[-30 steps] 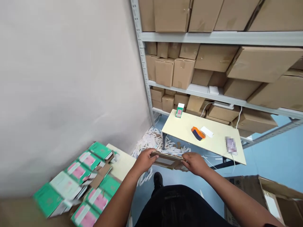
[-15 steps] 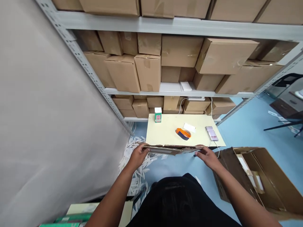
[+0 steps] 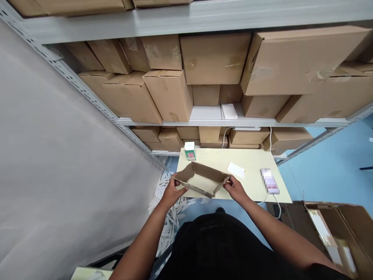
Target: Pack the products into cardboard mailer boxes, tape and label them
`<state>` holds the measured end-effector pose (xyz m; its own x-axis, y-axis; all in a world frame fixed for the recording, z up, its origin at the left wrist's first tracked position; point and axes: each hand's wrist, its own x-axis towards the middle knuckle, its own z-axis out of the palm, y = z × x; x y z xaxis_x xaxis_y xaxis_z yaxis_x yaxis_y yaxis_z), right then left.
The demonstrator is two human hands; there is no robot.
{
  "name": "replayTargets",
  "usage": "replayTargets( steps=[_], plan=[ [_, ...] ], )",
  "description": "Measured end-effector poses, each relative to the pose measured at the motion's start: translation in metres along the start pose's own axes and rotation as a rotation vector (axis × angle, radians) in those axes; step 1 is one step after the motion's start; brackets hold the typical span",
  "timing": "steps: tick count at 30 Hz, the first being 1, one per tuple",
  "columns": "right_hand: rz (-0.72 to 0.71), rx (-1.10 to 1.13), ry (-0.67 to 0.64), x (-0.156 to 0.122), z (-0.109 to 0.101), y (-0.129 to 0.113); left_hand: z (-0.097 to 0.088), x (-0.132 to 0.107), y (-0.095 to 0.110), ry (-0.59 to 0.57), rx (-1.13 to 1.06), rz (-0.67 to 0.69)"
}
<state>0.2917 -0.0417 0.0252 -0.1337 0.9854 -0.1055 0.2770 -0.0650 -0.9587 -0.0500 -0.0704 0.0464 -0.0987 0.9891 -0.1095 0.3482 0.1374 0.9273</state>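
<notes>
Between my two hands an unfolded brown cardboard box (image 3: 207, 171) is held over the near part of the table (image 3: 210, 157). Its walls stand opened out, and the pale table colour shows through the middle. My left hand (image 3: 175, 191) grips the left corner, thumb on the near wall. My right hand (image 3: 235, 188) pinches the right corner. Past the box's left end stands a green and white small box (image 3: 190, 151). To the right lie a white card-like piece (image 3: 236, 170) and a blurred-out phone-like thing (image 3: 269, 181). The orange tape dispenser is out of sight.
A metal shelf rack (image 3: 186, 123) full of cardboard boxes (image 3: 215, 58) rises behind the table. At the lower right stands a large open carton (image 3: 357, 223) with things inside. White paper strips (image 3: 170, 225) litter the floor at left. A white cable (image 3: 270, 144) hangs by the table.
The flat cardboard has been opened into a box shape, with my hands closer together. The view has moved nearer the shelves. The orange tape dispenser no longer shows.
</notes>
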Motion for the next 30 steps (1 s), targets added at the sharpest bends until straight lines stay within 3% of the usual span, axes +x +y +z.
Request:
replayTargets(
  steps=[3, 8, 14, 19, 22, 26, 30],
  plan=[
    [-0.012, -0.015, -0.118, 0.026, 0.006, -0.002, 0.015, -0.002, 0.006, 0.009, 0.084, -0.012],
    [0.101, -0.087, -0.09, 0.051, 0.027, 0.004, 0.026, -0.001, -0.006, 0.041, 0.191, 0.0],
    [0.191, -0.091, 0.009, 0.044, 0.049, 0.021, 0.01, 0.022, -0.031, -0.055, 0.313, 0.215],
    [0.306, -0.151, 0.174, 0.041, 0.06, 0.018, -0.009, 0.041, -0.041, -0.306, 0.416, 0.441],
    [0.361, -0.157, 0.254, 0.048, 0.068, 0.01, -0.015, 0.047, -0.048, -0.384, 0.464, 0.532],
    [0.385, -0.079, 0.3, 0.056, 0.07, 0.005, -0.014, 0.053, -0.054, -0.355, 0.472, 0.562],
    [0.328, 0.156, 0.33, 0.038, 0.057, 0.015, -0.006, 0.059, -0.047, -0.278, 0.46, 0.501]
  ],
)
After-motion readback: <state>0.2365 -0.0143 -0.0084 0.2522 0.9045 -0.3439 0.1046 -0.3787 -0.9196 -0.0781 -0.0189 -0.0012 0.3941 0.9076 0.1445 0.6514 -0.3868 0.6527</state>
